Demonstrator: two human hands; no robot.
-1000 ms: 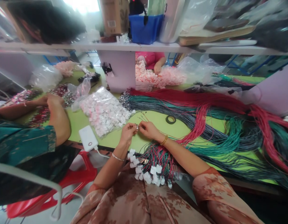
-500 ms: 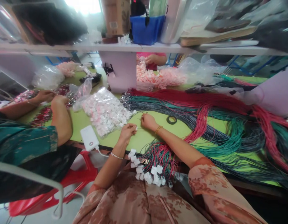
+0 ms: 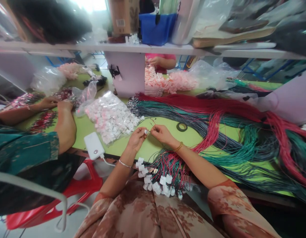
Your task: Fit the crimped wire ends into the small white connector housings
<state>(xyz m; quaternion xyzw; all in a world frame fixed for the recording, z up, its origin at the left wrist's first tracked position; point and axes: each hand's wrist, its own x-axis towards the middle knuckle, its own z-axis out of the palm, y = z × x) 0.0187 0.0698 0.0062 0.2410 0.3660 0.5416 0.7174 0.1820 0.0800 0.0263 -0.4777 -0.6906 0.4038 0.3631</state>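
Over the green table, my left hand [image 3: 137, 138] pinches a small white plastic connector [image 3: 145, 131] between thumb and fingertips. My right hand [image 3: 161, 134] is closed on thin wires [image 3: 152, 122], whose dark tips stick up past the fingers. The two hands nearly meet, and the wire comes right up beside the connector; whether an end sits inside it I cannot tell. Below them, a bunch of red, green and black wires with white connectors [image 3: 163, 180] hangs over the table edge by my lap.
A clear bag of white connectors [image 3: 113, 117] lies left of my hands. Long red wires [image 3: 192, 103] and black and green ones spread to the right. A tape roll [image 3: 182, 127] and a white power bank [image 3: 94, 145] lie nearby. A co-worker's arms [image 3: 65, 122] are at left.
My right hand has come down and turned toward my left hand, bringing the wires to the connector. My left hand has risen slightly, with the connector now showing at its fingertips.
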